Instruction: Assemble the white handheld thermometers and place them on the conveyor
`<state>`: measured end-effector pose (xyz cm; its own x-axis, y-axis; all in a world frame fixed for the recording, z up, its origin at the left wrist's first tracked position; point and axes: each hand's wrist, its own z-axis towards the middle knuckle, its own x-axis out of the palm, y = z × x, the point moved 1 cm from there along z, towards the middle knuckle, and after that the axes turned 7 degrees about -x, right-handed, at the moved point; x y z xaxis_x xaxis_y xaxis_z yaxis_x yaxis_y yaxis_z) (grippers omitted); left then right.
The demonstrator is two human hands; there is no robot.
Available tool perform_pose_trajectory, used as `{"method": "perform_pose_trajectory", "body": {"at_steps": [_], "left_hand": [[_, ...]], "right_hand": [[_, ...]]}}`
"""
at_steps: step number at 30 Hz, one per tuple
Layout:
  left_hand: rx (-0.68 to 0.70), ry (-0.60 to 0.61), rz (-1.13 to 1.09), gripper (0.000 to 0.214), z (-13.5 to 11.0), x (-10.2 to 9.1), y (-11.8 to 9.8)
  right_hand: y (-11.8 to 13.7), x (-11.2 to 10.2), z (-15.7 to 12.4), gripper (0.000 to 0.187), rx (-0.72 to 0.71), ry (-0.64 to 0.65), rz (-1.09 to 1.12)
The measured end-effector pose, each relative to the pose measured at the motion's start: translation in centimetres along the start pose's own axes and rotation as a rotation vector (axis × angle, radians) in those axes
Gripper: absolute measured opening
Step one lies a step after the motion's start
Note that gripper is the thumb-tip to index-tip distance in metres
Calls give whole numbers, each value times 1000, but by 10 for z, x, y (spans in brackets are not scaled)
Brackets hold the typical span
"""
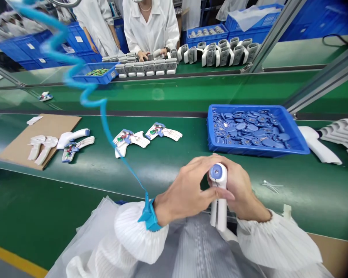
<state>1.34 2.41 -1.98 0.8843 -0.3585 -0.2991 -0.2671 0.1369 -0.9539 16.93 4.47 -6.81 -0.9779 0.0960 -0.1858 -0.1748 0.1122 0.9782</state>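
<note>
Between my two hands is a white infrared thermometer gun (222,195), its round blue end piece facing me and its handle pointing down with a gap along the seam. My left hand (188,187) grips it from the left, thumb across its front below the blue piece. My right hand (239,185) wraps its right side; those fingertips are partly hidden. A blue wrist strap (150,216) with a coiled cord is on my left wrist. Ahead lie open thermometer halves (127,141) with wires and circuit boards showing, and another open half (162,131) beside them.
A blue tray (278,152) of small blue oval parts stands ahead right. White shells (321,144) lie beyond it. Cardboard (14,148) with more housings is on the left. White cable ties (272,186) lie right. Across the green conveyor (185,94), a co-worker (151,27) handles grey-white parts.
</note>
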Motion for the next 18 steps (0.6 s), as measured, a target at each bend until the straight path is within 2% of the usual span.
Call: {"method": "perform_pose_trajectory", "body": {"at_steps": [3, 5, 7, 9, 12, 13, 15, 18], "left_hand": [[-26, 29, 89, 38, -2, 0, 0], [-86, 67, 130, 39, -2, -1, 2], [-189, 70, 164, 40, -3, -4, 7], [-282, 13, 218, 33, -4, -11, 13], [-365, -68, 359, 25, -6, -29, 25], [-364, -64, 419, 27, -6, -35, 28], [-274, -49, 571, 43, -6, -42, 32], [3, 38, 851, 66, -1, -31, 35]], "right_hand": [[-4, -1, 3, 50, 146, 65, 18], [0, -3, 5, 55, 132, 89, -59], [10, -8, 12, 56, -8, 154, -205], [21, -18, 29, 54, -221, 214, -377], [32, -42, 77, 34, -517, 177, -716], [32, -50, 96, 25, -574, 164, -828], [28, -62, 132, 18, -594, 207, -923], [17, -65, 167, 19, -554, 254, -925]]}}
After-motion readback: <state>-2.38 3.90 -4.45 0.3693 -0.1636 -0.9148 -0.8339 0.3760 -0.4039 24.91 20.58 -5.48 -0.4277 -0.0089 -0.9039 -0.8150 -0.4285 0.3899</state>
